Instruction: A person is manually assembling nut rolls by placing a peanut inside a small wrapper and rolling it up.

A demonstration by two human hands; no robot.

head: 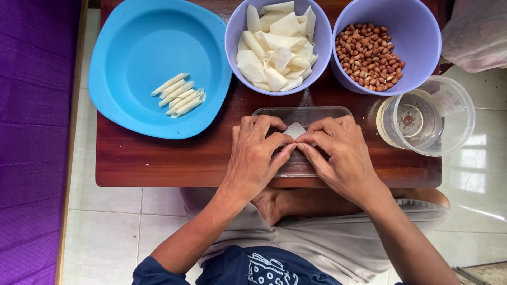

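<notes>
At the centre of the head view we find a small, pale, thin dough wrapper [294,130], folded to a point. It lies on a clear, flat rectangular plastic lid [301,113], which rests on a low, dark red-brown wooden table [158,158]. Our left hand [257,153] and right hand [338,153] meet over this wrapper; the fingertips of both pinch its lower edges in a narrow grip, and the two index fingers touch each other just below its tip. Most of the wrapper is hidden under the fingers (we cannot tell whether anything lies inside it).

Just beyond the lid stands a lilac round plastic bowl [232,37] filled with loose pale wrapper sheets [277,47]. Beside it on the right, a second lilac round plastic bowl [417,26] holds red-brown peanuts [369,55]. Near the right hand, at the table's right edge, stands a clear round plastic container [454,116] with a little liquid in it.

At the left end of the table sits a blue rounded plastic plate [132,31]. On it lie several thin, rolled pale wrappers [179,95], side by side and touching.
</notes>
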